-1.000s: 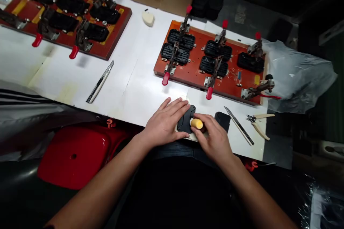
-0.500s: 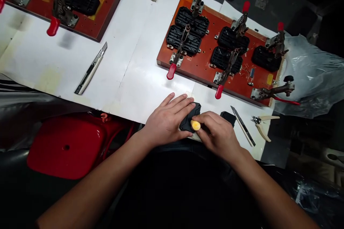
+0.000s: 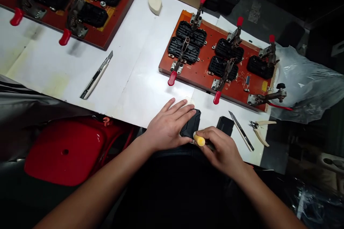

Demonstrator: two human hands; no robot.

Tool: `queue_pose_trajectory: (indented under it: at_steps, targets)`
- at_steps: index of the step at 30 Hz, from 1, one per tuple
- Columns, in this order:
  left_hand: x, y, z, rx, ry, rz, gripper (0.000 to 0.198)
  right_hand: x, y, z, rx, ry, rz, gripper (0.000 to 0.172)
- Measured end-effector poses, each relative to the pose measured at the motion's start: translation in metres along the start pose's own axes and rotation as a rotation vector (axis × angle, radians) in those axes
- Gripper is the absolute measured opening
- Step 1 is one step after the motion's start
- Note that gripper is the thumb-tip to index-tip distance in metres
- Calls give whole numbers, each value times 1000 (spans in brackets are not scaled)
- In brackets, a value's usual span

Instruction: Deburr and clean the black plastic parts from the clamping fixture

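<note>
1. Black plastic part (image 3: 191, 127) lies at the near edge of the table (image 3: 139, 78), pinned under the fingers of the left hand (image 3: 168, 127). That hand lies flat and spread, fingertips pointing to 2 o'clock.
2. Right hand (image 3: 221, 150) is curled closed around a yellow-handled tool (image 3: 199, 140). The handle end shows at 5 o'clock of the part, at its near corner; the working tip is hidden.
3. At 3 o'clock of the part, just beyond the right hand's knuckles, sits a second black piece (image 3: 225, 124), with a bare blade (image 3: 241, 130) beside it.
4. At 12 o'clock stands a red clamp board (image 3: 206, 75) loaded with black parts.
5. Half a second earlier the yellow handle sat against the part's right edge. It is now lower, at the near corner, with the right hand drawn toward 6 o'clock. The left hand stays flat on the part.
</note>
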State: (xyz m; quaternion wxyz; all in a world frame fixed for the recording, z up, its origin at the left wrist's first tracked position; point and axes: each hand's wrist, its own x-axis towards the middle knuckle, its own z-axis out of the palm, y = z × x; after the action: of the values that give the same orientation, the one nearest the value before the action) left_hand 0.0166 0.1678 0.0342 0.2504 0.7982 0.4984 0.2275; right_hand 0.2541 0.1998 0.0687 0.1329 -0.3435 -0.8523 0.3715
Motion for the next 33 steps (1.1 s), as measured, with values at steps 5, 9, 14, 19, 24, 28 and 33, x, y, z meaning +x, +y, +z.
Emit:
queue_pose_trajectory:
  at_steps: [5,9,14,19,24,28,33]
  targets:
    - [1,-1,0,36,-10,-1,91,17,8,1,-108,188,29,15]
    - [1,1,0,5,-12,18,87,22,9,3,-59,233,79,14]
    - [1,1,-1,15,-16,12,87,25,7,4,-117,321,185,14]
    - [1,-2,2,45,-31,43,81,30,8,4,-84,272,246,16]
    - [1,-3,3,49,-18,50,83,29,12,2,-201,375,302,18]
    - [0,-3,2,60,-29,49,82,27,8,4,-140,360,259,16]
    - [1,-3,3,64,-20,46,80,15,-1,7,-59,252,199,11]
